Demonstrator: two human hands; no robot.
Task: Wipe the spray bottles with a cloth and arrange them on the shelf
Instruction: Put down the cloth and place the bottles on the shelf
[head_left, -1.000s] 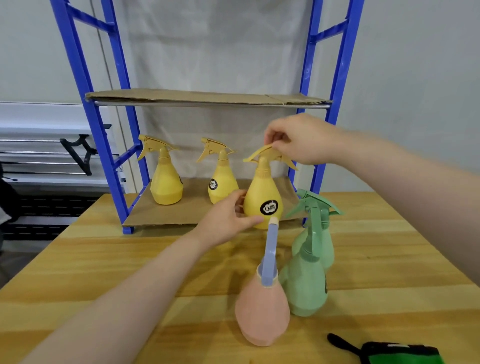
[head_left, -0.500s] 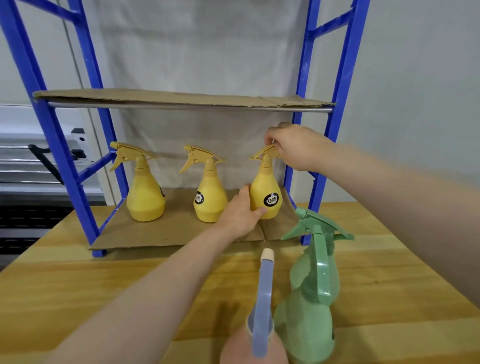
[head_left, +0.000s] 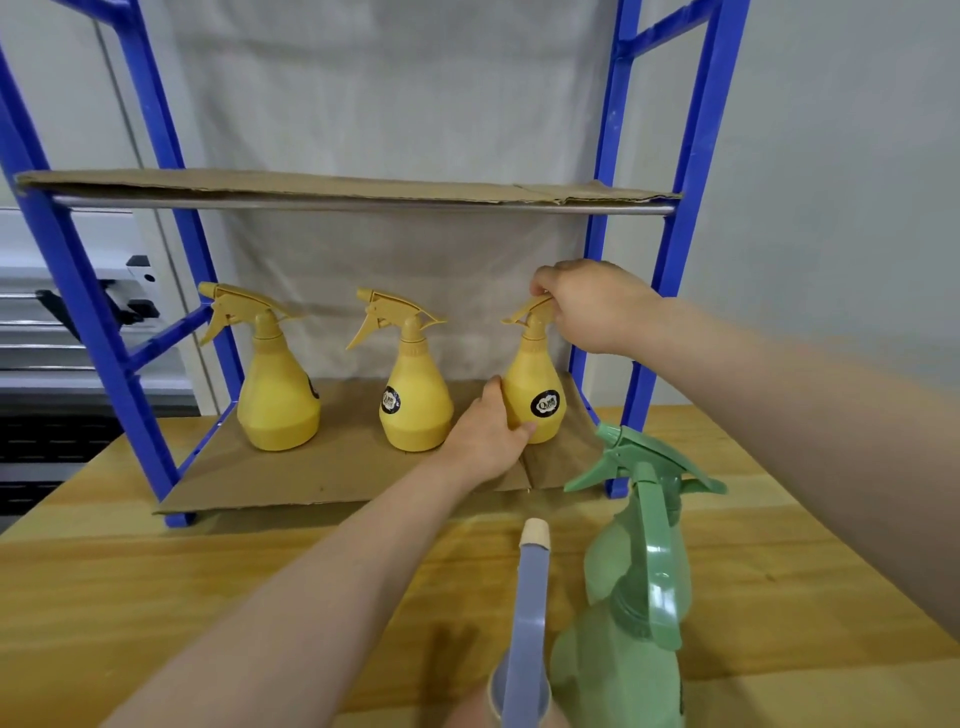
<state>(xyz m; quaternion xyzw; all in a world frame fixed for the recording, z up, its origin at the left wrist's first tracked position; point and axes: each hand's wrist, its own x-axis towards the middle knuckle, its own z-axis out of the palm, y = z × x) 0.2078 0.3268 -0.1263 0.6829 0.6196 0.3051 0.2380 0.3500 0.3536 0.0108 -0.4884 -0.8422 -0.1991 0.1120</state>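
Three yellow spray bottles stand on the cardboard-lined lower shelf (head_left: 311, 478) of a blue rack. The right yellow bottle (head_left: 537, 387) is held by both hands: my right hand (head_left: 592, 306) pinches its trigger head from above, and my left hand (head_left: 488, 436) grips its lower body from the left. The middle yellow bottle (head_left: 413, 400) and the left yellow bottle (head_left: 278, 395) stand free. On the wooden table in front stand a green spray bottle (head_left: 631, 613) and a pink bottle with a blue sprayer (head_left: 527, 623). No cloth is in view.
The rack's blue uprights (head_left: 639, 364) flank the shelf, the right one close to my right wrist. An upper cardboard shelf (head_left: 337, 187) sits above the bottles. The green and pink bottles stand near the table's front, just under my arms. Grey shelving lies at far left.
The right yellow bottle has gone from the shelf's front edge deeper onto the shelf, in line with the other two. Both hands stayed on it. The view has moved closer and the green cloth has left the frame.
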